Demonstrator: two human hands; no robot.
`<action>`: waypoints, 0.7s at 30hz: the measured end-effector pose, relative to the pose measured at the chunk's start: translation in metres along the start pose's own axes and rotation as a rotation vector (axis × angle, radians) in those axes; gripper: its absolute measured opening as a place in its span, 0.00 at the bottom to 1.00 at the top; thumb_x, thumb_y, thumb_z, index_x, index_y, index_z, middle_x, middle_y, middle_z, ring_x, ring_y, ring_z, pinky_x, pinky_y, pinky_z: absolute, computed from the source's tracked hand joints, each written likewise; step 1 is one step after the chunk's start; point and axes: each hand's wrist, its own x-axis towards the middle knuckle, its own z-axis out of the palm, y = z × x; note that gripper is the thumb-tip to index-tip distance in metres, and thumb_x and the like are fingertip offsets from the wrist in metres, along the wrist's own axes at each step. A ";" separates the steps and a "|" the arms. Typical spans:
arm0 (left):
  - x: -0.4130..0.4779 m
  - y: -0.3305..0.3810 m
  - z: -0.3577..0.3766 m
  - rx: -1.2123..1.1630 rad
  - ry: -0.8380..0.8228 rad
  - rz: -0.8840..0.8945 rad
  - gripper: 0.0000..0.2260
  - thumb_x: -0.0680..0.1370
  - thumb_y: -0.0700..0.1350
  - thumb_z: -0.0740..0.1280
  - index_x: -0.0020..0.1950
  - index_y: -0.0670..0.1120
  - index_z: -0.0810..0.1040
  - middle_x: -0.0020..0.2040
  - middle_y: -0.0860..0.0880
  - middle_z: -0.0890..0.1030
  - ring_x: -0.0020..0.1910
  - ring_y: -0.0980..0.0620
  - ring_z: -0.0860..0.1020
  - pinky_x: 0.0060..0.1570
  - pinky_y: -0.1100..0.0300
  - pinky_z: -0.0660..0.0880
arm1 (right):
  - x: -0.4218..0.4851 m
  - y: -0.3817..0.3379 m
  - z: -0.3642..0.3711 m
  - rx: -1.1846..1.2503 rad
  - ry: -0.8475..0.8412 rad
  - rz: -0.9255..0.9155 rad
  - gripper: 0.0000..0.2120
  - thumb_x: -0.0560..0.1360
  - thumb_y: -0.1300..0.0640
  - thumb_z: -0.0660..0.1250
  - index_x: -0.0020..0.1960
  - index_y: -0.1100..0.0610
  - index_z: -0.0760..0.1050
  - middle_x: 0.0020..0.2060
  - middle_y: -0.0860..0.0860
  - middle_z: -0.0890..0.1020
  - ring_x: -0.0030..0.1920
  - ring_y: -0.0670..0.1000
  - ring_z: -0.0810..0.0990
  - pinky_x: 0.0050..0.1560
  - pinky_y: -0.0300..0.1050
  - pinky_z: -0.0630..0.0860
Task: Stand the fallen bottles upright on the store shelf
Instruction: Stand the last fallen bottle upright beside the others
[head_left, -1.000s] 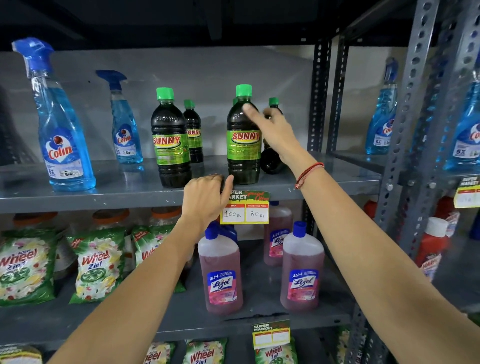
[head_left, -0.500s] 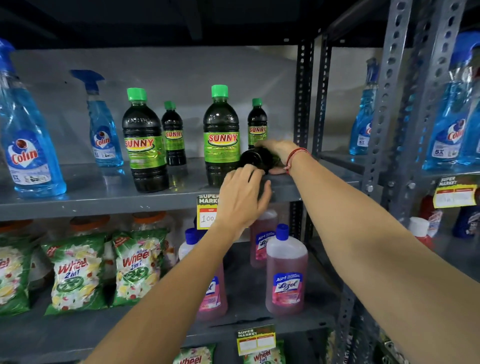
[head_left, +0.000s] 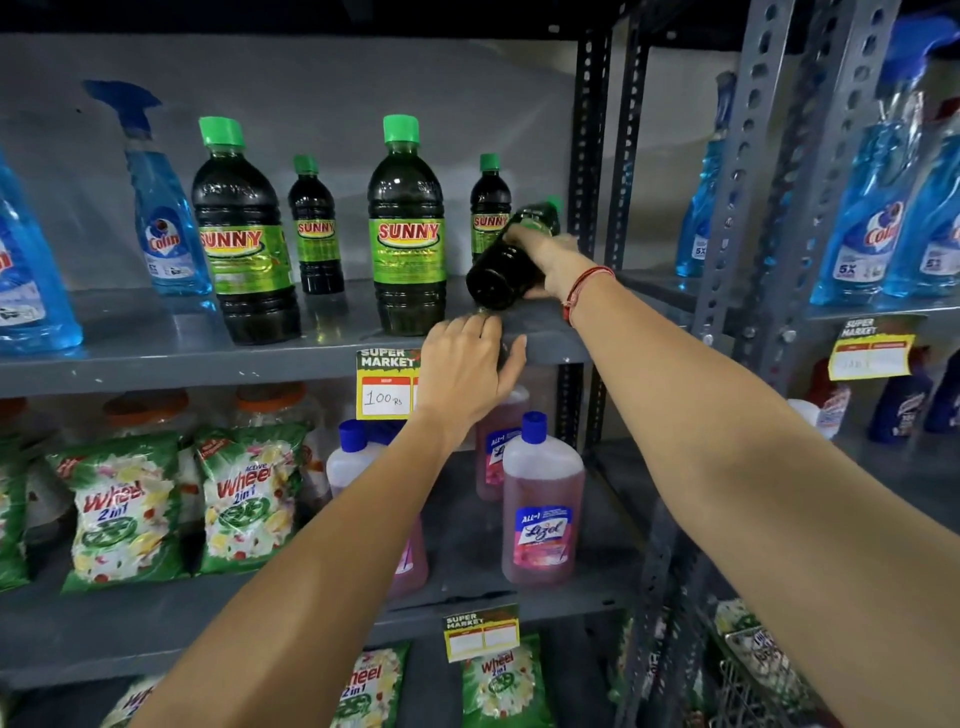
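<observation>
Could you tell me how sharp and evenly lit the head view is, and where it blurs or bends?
Head view: the middle is sharp, the label on the Sunny bottle reads clearly; the left-edge spray bottle and right-edge price tag are smeared; the uprights lean with wide-angle distortion; the top is dark; soft glare shows on the shelf.

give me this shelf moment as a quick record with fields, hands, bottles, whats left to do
setting: grey metal store shelf
right hand: gripping the tilted bottle, base toward the camera, green cap pointing back
left hand: resting on the shelf's front edge, holding nothing
upright Sunny bottles: front left, back left, front middle, back right
other stock: blue Colin spray bottle on the same shelf
price tag: partly covered by the left hand
left to do: stand the tilted bottle on its base
</observation>
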 end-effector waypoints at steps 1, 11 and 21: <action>0.000 0.000 0.000 -0.005 0.006 -0.006 0.20 0.78 0.52 0.56 0.41 0.40 0.80 0.34 0.42 0.82 0.34 0.43 0.79 0.34 0.54 0.71 | 0.000 0.001 -0.002 -0.038 0.065 -0.066 0.30 0.68 0.49 0.74 0.64 0.61 0.69 0.57 0.58 0.79 0.55 0.58 0.81 0.46 0.54 0.82; 0.000 0.001 0.007 -0.051 0.075 -0.030 0.18 0.77 0.51 0.58 0.41 0.40 0.80 0.34 0.43 0.82 0.33 0.43 0.79 0.34 0.53 0.71 | -0.009 0.026 -0.011 -0.550 0.210 -0.570 0.34 0.67 0.43 0.74 0.66 0.58 0.69 0.61 0.58 0.74 0.63 0.58 0.74 0.60 0.48 0.70; -0.001 0.003 0.007 -0.048 0.088 -0.045 0.18 0.77 0.51 0.57 0.41 0.40 0.80 0.34 0.44 0.82 0.34 0.43 0.79 0.34 0.53 0.71 | 0.001 0.033 -0.014 -0.266 -0.042 -0.337 0.33 0.69 0.52 0.74 0.69 0.58 0.65 0.61 0.55 0.76 0.62 0.53 0.74 0.56 0.42 0.70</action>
